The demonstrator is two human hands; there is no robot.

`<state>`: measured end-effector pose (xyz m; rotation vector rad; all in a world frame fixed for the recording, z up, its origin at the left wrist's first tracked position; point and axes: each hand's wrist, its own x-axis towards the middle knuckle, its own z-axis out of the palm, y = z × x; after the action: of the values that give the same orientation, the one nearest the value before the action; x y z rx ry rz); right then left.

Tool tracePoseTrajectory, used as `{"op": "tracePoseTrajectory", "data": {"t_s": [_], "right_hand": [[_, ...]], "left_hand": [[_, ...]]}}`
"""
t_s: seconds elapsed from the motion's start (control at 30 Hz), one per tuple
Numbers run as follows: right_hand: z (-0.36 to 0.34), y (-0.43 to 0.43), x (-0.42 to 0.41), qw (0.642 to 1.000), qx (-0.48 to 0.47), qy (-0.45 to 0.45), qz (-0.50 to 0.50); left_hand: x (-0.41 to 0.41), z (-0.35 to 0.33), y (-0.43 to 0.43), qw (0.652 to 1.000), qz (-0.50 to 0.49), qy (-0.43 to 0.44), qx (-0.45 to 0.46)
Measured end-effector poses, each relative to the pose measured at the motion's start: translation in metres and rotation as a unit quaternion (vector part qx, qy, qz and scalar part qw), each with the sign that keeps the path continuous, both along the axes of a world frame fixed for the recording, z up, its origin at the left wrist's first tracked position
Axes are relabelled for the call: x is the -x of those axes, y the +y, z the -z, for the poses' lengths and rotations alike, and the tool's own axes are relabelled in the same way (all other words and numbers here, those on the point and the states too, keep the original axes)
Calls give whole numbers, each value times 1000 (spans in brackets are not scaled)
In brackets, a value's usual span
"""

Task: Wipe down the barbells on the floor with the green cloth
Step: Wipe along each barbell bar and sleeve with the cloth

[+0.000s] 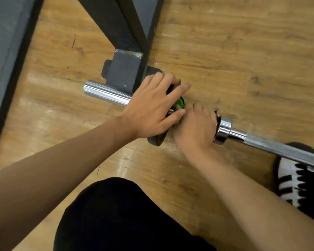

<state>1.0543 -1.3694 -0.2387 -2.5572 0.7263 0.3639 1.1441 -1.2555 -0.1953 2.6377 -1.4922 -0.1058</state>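
Observation:
A chrome barbell (272,147) lies on the wooden floor, running from the left-centre to the right edge, with its sleeve end (105,92) bare. A small black weight plate (157,139) sits on the sleeve. My left hand (152,105) grips the top of that plate, fingers curled over its rim. My right hand (194,124) is wrapped round the sleeve between the plate and the chrome collar (223,131). A bit of green cloth (179,103) shows between the two hands; the rest of it is hidden under my right hand.
A dark metal rack foot (123,69) and its slanted legs stand right behind the barbell's end. A grey mat or wall edge (5,51) runs down the left. My black-clad knee (120,214) fills the bottom centre; my striped shoe (297,183) is under the bar at right.

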Motion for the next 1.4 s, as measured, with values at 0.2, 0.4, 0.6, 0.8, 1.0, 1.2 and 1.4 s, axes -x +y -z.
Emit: {"op": "tracePoseTrajectory", "data": {"t_s": [0.2, 0.4, 0.6, 0.8, 1.0, 1.2, 1.4], "right_hand": [[1, 22, 51, 997, 45, -34, -48], [12, 11, 14, 999, -4, 32, -13], [12, 46, 87, 988, 65, -84, -116], [8, 15, 11, 999, 19, 9, -25], [24, 20, 67, 979, 79, -141, -125], [22, 14, 35, 988, 92, -120, -14], [40, 9, 34, 972, 146, -181, -16]], "left_hand": [[20, 1, 13, 999, -7, 24, 38], [40, 2, 41, 997, 49, 64, -12], [52, 7, 51, 997, 24, 67, 12], [32, 10, 28, 997, -13, 67, 41], [18, 3, 13, 998, -55, -10, -10], [38, 14, 20, 998, 0, -1, 56], [15, 17, 4, 992, -46, 37, 108]]}}
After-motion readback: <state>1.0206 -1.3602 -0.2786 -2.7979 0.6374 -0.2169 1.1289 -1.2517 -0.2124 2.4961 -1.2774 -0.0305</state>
